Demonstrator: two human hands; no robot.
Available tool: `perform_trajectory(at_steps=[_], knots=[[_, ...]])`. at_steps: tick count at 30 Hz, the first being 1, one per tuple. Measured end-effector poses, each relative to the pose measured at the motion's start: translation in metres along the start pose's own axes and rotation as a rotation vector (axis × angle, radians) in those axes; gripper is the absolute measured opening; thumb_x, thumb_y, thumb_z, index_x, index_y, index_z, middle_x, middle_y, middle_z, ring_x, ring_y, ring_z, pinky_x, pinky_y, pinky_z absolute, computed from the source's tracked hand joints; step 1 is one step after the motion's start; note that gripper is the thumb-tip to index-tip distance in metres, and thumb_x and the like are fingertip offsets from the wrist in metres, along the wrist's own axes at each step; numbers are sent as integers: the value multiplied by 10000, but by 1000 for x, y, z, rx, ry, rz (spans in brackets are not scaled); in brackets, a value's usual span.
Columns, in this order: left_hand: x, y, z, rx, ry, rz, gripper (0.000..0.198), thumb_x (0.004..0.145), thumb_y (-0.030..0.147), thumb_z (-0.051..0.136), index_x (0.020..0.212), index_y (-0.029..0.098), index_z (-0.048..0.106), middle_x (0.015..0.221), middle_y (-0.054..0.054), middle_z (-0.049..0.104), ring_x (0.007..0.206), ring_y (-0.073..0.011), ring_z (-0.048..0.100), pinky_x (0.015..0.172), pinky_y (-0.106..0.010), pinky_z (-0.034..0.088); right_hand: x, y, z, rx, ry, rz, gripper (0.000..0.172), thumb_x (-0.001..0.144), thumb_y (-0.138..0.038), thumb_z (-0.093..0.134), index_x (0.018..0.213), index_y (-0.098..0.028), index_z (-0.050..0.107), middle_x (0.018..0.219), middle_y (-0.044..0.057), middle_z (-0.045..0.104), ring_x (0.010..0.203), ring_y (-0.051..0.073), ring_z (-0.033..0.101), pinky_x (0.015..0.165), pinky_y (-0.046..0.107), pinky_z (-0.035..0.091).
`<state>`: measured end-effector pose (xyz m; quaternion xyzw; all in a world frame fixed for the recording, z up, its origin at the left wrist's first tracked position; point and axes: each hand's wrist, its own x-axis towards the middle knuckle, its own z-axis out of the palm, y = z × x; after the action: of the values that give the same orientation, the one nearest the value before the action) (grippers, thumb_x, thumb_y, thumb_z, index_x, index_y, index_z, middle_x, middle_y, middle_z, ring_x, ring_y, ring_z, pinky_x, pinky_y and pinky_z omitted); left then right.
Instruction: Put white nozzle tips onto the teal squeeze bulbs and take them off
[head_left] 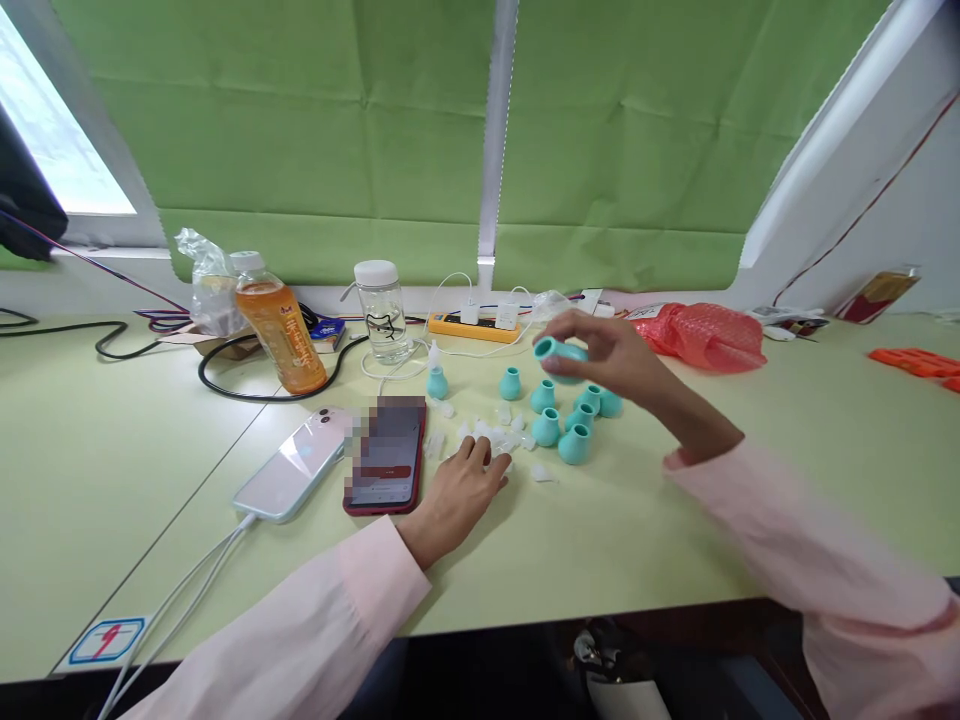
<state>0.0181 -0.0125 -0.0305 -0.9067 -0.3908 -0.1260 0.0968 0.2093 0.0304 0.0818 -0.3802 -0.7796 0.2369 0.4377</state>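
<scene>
Raised above the table, my right hand (600, 350) is closed around a small teal vase-shaped piece (568, 362), tilted so its round mouth shows. My left hand (463, 490) rests low over a pile of small translucent white plastic pieces (487, 432); its fingers are bent and drawn together at the tips, and what they pinch, if anything, is hidden. Several more teal vase-shaped pieces (575, 445) stand on the table below my right hand. Farther left, another teal piece (437, 384) has a translucent white tip standing in its mouth.
A dark red phone (386, 455) and a pale phone (292, 465) with white cables lie left of my left hand. Behind them stand an orange drink bottle (281, 325) and a clear bottle (382, 315). A power strip (474, 328) and a red plastic bag (705, 337) lie at the back.
</scene>
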Motion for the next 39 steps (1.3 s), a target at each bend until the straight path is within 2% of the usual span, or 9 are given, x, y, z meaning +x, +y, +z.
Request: perform_trajectory(at_steps=[5,11,15,18,21,24,29,34,39], knots=[[-3,1,6,115,75,40,363,842,238,356,1198,169,349,1047,-127,484,955,-243,456,742,-374,403,53,63,-10,-418,-81,162,271,626,-322,626,815,-128,632,804,67,613,734,169,550,613,264,440],[-8,-1,15,122,71,29,408,858,333,294,1250,220,296,1264,-119,363,1139,-268,339,899,-444,282,52,122,-2,-602,-295,337,204,616,-217,618,765,-78,624,688,90,635,601,165,575,556,267,442],[-8,-3,18,90,66,39,423,855,361,285,1255,220,291,1287,-124,340,1160,-278,323,909,-445,280,62,107,0,-684,-325,295,406,547,-216,671,924,-87,595,933,143,610,850,262,557,724,350,423],[-7,-1,17,69,68,38,418,853,367,284,1245,223,304,1301,-120,321,1184,-290,288,920,-466,266,80,74,16,-676,-348,136,539,638,-279,612,1149,-212,454,1205,58,468,1085,231,426,886,337,332],[-8,1,13,46,58,54,419,845,383,297,1235,230,316,1309,-119,307,1198,-294,260,930,-491,244,92,45,52,-614,-618,-98,521,697,-336,550,1190,-247,408,1218,32,457,1067,212,450,867,324,353],[-9,2,8,33,43,66,419,836,391,316,1227,241,323,1314,-116,296,1194,-293,262,930,-509,232,92,35,92,-672,-669,-7,560,661,-408,573,1158,-179,452,1113,97,526,956,257,520,784,364,395],[-9,4,3,47,52,51,408,816,377,370,1206,259,349,1301,-106,313,1176,-296,278,915,-522,237,85,39,117,-704,-536,6,586,600,-361,659,1103,-131,467,1027,115,550,1038,327,424,757,399,389],[-7,5,-3,21,104,10,384,800,324,409,1176,247,388,1269,-101,348,1153,-296,296,911,-521,228,76,17,83,-696,-126,-120,482,715,-403,533,1093,-134,403,1006,129,511,1073,332,338,796,472,344],[-4,2,-11,-114,200,-130,269,786,195,389,1034,200,493,1147,-100,442,1064,-273,357,845,-459,313,25,-11,45,-501,314,-317,242,749,-161,403,988,-188,387,937,68,463,857,192,459,750,339,380]])
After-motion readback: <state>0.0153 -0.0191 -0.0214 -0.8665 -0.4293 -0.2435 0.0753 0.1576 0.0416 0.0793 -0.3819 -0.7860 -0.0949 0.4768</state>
